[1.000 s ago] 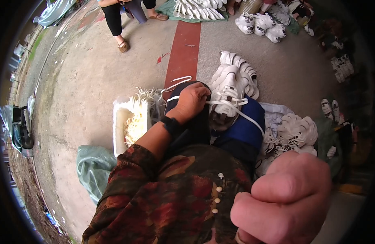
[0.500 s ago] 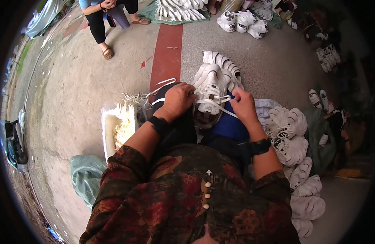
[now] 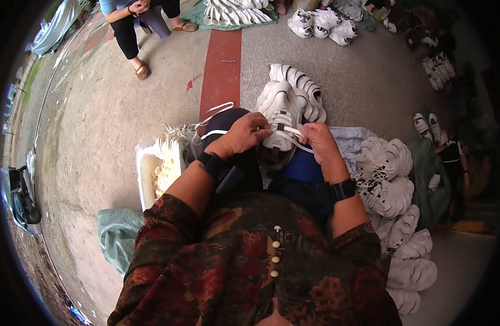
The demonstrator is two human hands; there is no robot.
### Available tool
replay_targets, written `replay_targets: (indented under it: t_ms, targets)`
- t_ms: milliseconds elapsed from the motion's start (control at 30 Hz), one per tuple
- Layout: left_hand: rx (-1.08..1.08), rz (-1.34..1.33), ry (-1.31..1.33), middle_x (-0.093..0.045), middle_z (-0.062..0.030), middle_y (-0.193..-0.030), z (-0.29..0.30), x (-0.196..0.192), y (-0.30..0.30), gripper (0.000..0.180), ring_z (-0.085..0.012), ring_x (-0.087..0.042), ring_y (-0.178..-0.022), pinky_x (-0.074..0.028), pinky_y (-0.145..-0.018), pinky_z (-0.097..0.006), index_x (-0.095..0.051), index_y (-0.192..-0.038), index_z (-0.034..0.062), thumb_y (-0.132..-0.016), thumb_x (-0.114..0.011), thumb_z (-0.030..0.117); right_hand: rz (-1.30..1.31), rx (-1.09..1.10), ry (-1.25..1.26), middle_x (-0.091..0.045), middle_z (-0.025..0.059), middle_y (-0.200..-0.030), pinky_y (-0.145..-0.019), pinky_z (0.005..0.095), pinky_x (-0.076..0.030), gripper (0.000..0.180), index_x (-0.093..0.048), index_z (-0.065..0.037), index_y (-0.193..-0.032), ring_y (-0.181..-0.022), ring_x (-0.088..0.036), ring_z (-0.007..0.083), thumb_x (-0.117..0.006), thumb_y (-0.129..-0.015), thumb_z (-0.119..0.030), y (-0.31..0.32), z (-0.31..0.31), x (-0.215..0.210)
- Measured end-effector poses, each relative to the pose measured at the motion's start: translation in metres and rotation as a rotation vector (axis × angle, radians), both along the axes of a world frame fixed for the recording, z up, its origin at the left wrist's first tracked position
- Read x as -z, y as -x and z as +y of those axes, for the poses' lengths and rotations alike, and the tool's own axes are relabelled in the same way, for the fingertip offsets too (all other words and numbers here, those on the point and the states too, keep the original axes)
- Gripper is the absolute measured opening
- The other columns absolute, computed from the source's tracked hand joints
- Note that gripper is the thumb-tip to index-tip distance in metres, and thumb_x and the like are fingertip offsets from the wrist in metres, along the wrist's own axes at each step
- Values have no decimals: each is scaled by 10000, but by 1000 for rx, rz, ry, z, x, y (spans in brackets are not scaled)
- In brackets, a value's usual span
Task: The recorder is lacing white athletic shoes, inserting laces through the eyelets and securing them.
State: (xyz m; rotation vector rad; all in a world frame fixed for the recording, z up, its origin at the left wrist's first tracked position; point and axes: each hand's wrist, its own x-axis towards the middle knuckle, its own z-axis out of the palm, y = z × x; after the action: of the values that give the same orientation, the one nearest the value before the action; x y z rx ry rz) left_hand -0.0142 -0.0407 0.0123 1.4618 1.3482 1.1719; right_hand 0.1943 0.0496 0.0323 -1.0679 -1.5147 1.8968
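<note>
Close together, left hand [image 3: 242, 135] and right hand [image 3: 321, 143] bend inward, each grip pinching white lace [image 3: 291, 130] over a shoe [image 3: 281, 115].

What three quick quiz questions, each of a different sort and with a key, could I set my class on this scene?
1. True or false: the person's right hand holds a flat white shoelace.
2. What stands to the person's left?
A) a blue round metal bucket
B) a white rectangular box of pale strands
C) a brown wicker basket
3. Fill in: the broad straight band crossing the grey ground is coloured ____.

Key: 1 true; 2 B; 3 red.
</note>
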Motion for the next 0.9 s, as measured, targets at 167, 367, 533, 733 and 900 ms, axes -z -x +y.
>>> replay_targets:
  t_ms: [167, 367, 533, 733, 900]
  targets:
    - [36, 395, -64, -500, -137, -735, 0, -12, 3, 271, -244, -494, -688, -408, -647, -307, -534, -705, -26, -778, -615, 222, -223, -1, -75, -506, -20, -569, -482, 198, -304, 228, -601, -24, -650, -505, -407, 40, -590, -808, -188, -2, -2, 0]
    - [-20, 272, 99, -545, -158, -702, 1, -8, 6, 266, -281, -547, -654, -434, -621, -347, -563, -684, -24, -710, -650, 226, 32, 97, -27, -509, -21, -587, -502, 202, -325, 202, -601, -26, -648, -517, -412, 45, -594, -797, -163, -2, -7, 4]
    - [36, 104, 149, -518, -85, -630, 2, -9, 8, 253, -163, -501, -604, -415, -581, -295, -541, -662, 2, -713, -679, 208, 146, 21, -141, -525, -30, -613, -517, 203, -345, 134, -603, -25, -657, -531, -414, 48, -614, -768, -98, -6, -5, -1]
    - [-10, 99, 219, -501, -62, -605, 0, -12, 3, 280, -139, -483, -588, -408, -564, -279, -532, -648, 16, -715, -690, 236, -234, -312, -588, -526, 52, -532, -478, 272, -387, 115, -566, 0, -631, -504, -506, 127, -625, -706, -64, 1, 4, -15]
    - [-23, 196, 119, -508, -94, -636, -1, -6, 3, 263, -205, -511, -599, -417, -585, -302, -534, -649, 19, -696, -684, 230, -739, -16, -1290, -570, 176, -608, -525, 423, -438, 69, -541, -6, -671, -589, -564, 377, -516, -716, -52, 28, -1, -4]
